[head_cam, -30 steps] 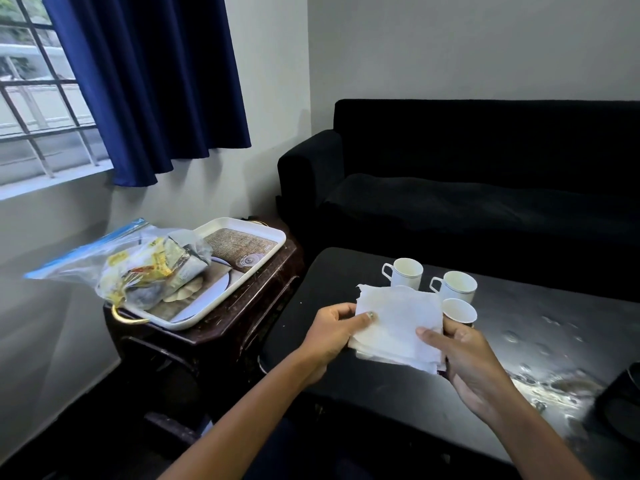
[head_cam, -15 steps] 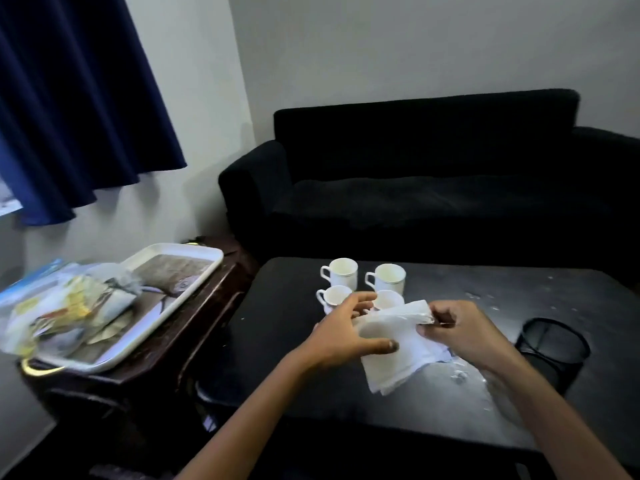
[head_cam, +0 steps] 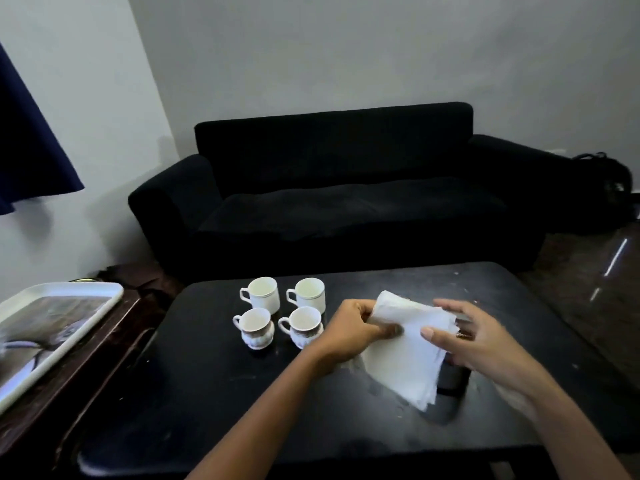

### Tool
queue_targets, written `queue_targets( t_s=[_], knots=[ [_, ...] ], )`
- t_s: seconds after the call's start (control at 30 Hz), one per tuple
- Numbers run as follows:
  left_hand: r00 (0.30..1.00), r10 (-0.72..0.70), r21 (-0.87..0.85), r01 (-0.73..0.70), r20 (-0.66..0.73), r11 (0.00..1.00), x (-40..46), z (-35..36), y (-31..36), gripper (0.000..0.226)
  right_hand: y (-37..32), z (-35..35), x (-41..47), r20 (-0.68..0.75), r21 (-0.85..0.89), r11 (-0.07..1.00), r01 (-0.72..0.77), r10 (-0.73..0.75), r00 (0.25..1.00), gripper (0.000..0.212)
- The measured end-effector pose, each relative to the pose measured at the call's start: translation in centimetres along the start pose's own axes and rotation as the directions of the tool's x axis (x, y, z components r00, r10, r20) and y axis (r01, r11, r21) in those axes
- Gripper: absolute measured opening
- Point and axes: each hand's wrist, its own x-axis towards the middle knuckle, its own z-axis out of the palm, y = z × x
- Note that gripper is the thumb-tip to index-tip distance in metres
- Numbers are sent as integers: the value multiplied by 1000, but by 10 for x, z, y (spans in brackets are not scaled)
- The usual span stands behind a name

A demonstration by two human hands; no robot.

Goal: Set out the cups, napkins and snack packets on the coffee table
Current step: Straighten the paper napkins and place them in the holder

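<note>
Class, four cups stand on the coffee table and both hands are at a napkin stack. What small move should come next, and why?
Probably peel off the top napkin with the right hand: the left hand pinches the napkin stack above the coffee table, none lies beside the cups.

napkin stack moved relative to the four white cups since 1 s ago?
Yes. The white paper napkin stack went from just in front of the four white cups to well to their right, above the black coffee table.
</note>
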Motion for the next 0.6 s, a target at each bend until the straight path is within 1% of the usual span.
queue_targets(
  t_s=[0.03, 0.07, 0.1, 0.13, 0.17, 0.23, 0.3, 0.43, 0.5, 0.6],
  knots=[
    [1000, -7, -53, 7, 1, 999, 5, 5, -1, 26, 7, -2, -4, 22, 98, 995, -23, 21, 1000, 57],
    [1000, -14, -84, 14, 1, 996, 9, 10, -2, 27, 12, -2, -8, 50, 185, 982, -39, 31, 998, 55],
    [1000, -16, -90, 16, 1, 996, 13, 15, -3, 27, 18, -2, -10, 60, 252, 967, -45, 30, 998, 48],
    [1000, -16, -80, 16, -3, 997, 18, 20, -4, 27, 22, -3, -11, 41, 292, 955, -41, 30, 999, 39],
    [1000, -15, -72, 15, -10, 997, 23, 25, -4, 24, 26, -4, -9, -9, 316, 948, -34, 39, 999, 30],
    [999, -17, -87, 14, -36, 996, 32, 33, -5, 16, 33, -9, -2, -165, 333, 943, -10, 69, 984, 19],
    [999, -25, -121, 19, -47, 992, 42, 39, -3, 15, 37, -16, 8, -306, 284, 958, 34, 57, 950, 15],
    [996, -35, -138, 24, -76, 990, 59, 50, -1, 11, 42, -30, 23, -510, 98, 985, 145, -76, 857, 18],
    [992, -31, -138, 15, -120, 990, 66, 56, 0, 13, 44, -33, 29, -572, 2, 987, 163, -132, 809, 20],
    [976, 23, -60, -36, -215, 998, 74, 67, 0, 14, 48, -31, 35, -623, -102, 979, 174, -200, 757, 22]
  ],
)
